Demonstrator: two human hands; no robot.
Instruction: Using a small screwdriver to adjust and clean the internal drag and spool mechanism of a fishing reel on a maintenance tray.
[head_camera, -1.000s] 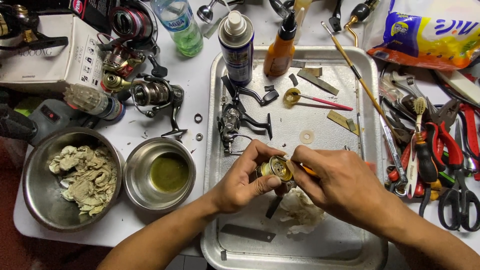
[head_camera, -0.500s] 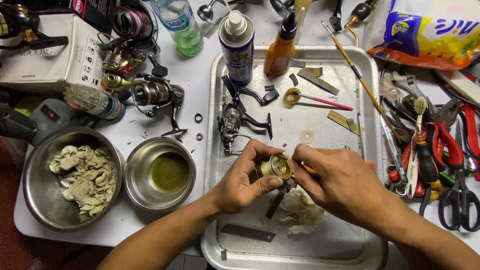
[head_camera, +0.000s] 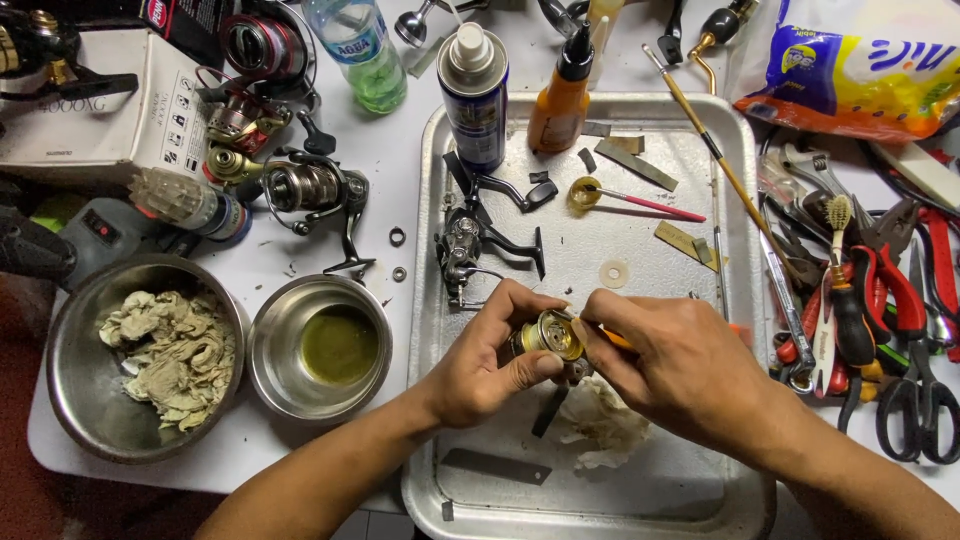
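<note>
Our left hand (head_camera: 490, 365) pinches a small, rigid gold metal reel spool (head_camera: 549, 334) by its rim; our right hand (head_camera: 680, 365) closes on an orange-handled tool (head_camera: 615, 341), probably greasy, slippery.

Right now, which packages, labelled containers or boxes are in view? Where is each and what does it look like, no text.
Box: top left, white cardboard, dark print, icon row on its side.
Water bottle: top, left of the tray, clear plastic, blue label, greenish base.
Spray can: tray's top left corner, upright, blue label, white cap.
Orange bottle: right of the can, black nozzle.
Bag: top right, lying flat, yellow, blue and white plastic.
</note>
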